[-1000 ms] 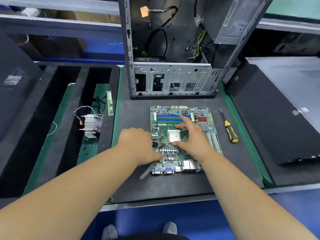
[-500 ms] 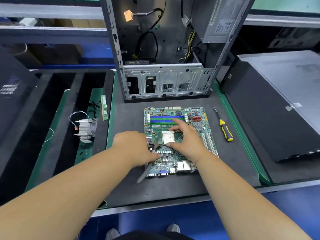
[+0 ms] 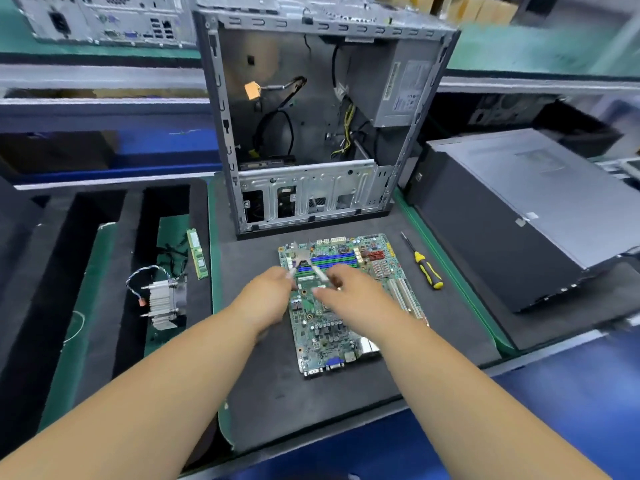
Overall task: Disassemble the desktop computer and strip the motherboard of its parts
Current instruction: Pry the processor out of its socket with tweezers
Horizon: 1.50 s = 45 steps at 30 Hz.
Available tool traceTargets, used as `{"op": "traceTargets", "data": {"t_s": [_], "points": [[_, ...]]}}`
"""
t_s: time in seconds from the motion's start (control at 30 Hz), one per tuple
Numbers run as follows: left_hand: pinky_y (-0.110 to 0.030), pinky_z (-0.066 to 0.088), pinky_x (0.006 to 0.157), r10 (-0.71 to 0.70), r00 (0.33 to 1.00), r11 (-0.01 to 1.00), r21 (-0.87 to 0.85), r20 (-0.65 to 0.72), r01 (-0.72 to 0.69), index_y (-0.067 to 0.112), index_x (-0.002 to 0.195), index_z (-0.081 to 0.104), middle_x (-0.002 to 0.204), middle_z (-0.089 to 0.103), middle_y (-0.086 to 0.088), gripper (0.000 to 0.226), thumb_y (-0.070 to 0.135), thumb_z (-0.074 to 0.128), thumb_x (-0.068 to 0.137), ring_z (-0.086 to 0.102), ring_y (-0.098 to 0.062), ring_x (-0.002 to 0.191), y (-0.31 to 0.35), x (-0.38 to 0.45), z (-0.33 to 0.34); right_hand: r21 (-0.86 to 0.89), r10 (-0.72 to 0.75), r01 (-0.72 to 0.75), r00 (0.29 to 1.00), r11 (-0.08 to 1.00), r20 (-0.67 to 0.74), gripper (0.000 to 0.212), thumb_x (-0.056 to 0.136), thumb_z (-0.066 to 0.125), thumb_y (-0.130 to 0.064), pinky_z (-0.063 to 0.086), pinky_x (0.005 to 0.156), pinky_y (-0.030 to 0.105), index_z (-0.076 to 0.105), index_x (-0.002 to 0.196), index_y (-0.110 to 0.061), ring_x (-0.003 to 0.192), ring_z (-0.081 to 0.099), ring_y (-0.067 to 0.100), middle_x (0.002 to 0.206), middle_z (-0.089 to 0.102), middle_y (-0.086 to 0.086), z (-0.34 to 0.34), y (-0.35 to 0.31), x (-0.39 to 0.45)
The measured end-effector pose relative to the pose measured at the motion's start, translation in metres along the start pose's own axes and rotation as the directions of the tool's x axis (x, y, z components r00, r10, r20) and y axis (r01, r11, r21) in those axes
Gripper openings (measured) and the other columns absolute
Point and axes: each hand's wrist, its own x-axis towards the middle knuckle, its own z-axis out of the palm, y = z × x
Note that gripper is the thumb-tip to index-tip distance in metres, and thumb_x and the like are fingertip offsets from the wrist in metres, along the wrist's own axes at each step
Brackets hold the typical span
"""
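Note:
A green motherboard (image 3: 332, 337) lies flat on the dark mat in front of the open, upright computer case (image 3: 311, 188). Both hands hover over the board's far half. My left hand (image 3: 266, 292) grips one leg of a silvery two-legged tool (image 3: 302, 254) that looks like pliers, its head pointing away over the blue memory slots. My right hand (image 3: 353, 296) has its curled fingertips and thumb at the other leg, seemingly pinching it. Motion blur hides the exact grip, and my right hand covers the processor socket.
A yellow-and-black screwdriver (image 3: 427, 268) lies right of the board. On the left, a black foam tray (image 3: 131, 209) holds a finned heatsink with fan (image 3: 164, 303) and a memory stick (image 3: 196, 252). A closed black computer case (image 3: 502, 230) lies at the right. The mat's front edge is near.
Both hands rose from the socket area toward the board's far end. The tool, earlier pointing down from my left hand, is now lifted between both hands. The camera tilted up.

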Motion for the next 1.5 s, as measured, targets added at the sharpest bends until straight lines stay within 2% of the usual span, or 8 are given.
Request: {"op": "traceTargets", "data": {"t_s": [0.1,0.2,0.3,0.4,0.57,0.8,1.17,1.5], "points": [[-0.025,0.028,0.052,0.056,0.995,0.979,-0.202,0.086,-0.037,0.016,0.082,0.052,0.068,0.040,-0.003,0.024,0.020,0.038,0.101,0.032,-0.016,0.053,0.009,-0.006,0.007,-0.017,0.074,-0.076,0.991,0.997,-0.109,0.014,0.097,0.052,-0.026,0.049,0.067,0.034,0.060,0.108,-0.023,0.079,0.061,0.021,0.096,0.065,0.000,0.004,-0.006,-0.010],[-0.031,0.037,0.060,0.163,0.968,0.974,-0.185,0.189,-0.128,0.015,0.086,0.058,0.069,0.048,-0.003,0.025,0.026,0.041,0.102,0.043,-0.015,0.058,0.016,-0.007,0.012,0.147,0.180,-0.148,0.953,0.978,-0.244,0.018,0.101,0.046,-0.023,0.048,0.068,0.035,0.063,0.103,-0.019,0.076,0.058,0.027,0.086,0.063,0.004,0.002,0.001,-0.017],[-0.028,0.043,0.066,0.281,0.944,0.928,0.200,0.175,-0.313,0.023,0.104,0.062,0.088,0.059,-0.002,0.025,0.032,0.039,0.101,0.054,-0.014,0.072,0.014,0.008,0.006,0.337,0.240,-0.130,0.920,0.933,-0.310,0.021,0.101,0.047,-0.020,0.037,0.055,0.025,0.067,0.093,-0.024,0.064,0.050,0.013,0.076,0.057,-0.004,-0.001,0.019,-0.021],[-0.037,0.045,0.093,0.414,0.907,0.707,0.600,0.079,-0.375,0.024,0.129,0.053,0.123,0.051,-0.004,0.036,0.039,0.048,0.097,0.051,-0.024,0.110,0.005,0.032,-0.002,0.524,0.402,-0.202,0.864,0.827,-0.303,0.029,0.100,0.046,-0.019,0.028,0.043,0.022,0.067,0.082,-0.028,0.044,0.034,0.008,0.058,0.042,-0.006,-0.004,0.044,-0.023],[-0.041,0.043,0.096,0.459,0.883,0.411,0.857,0.099,-0.310,0.017,0.133,0.048,0.130,0.047,-0.006,0.054,0.048,0.056,0.090,0.045,-0.029,0.117,0.001,0.063,0.010,0.701,0.540,-0.272,0.820,0.659,-0.190,0.029,0.103,0.043,-0.020,0.023,0.046,0.026,0.071,0.093,-0.018,0.045,0.024,0.011,0.059,0.035,-0.005,-0.010,0.081,-0.018],[-0.037,0.046,0.082,0.471,0.876,0.291,0.920,0.099,-0.261,0.015,0.115,0.051,0.109,0.051,-0.005,0.038,0.044,0.055,0.092,0.050,-0.025,0.101,0.009,0.078,0.028,0.728,0.518,-0.263,0.843,0.633,-0.145,0.030,0.103,0.043,-0.022,0.023,0.037,0.020,0.070,0.091,-0.018,0.036,0.023,0.007,0.045,0.033,-0.012,-0.030,0.095,-0.013],[-0.034,0.044,0.081,0.453,0.876,0.065,0.974,0.165,-0.217,0.013,0.116,0.047,0.112,0.052,-0.007,0.048,0.055,0.041,0.095,0.051,-0.025,0.100,0.003,0.075,0.027,0.741,0.423,-0.221,0.901,0.635,-0.094,0.027,0.103,0.040,-0.016,0.019,0.041,0.023,0.066,0.095,-0.014,0.046,0.019,0.011,0.054,0.029,-0.006,-0.052,0.098,-0.005],[-0.038,0.042,0.084,0.435,0.901,0.112,0.992,0.005,-0.059,0.016,0.116,0.044,0.112,0.051,-0.005,0.046,0.055,0.035,0.094,0.053,-0.025,0.099,-0.020,0.022,0.032,0.733,0.329,-0.208,0.944,0.648,-0.023,0.028,0.101,0.040,-0.009,0.019,0.041,0.023,0.066,0.091,-0.012,0.042,0.021,0.009,0.056,0.029,-0.003,-0.061,0.086,0.001]]}}
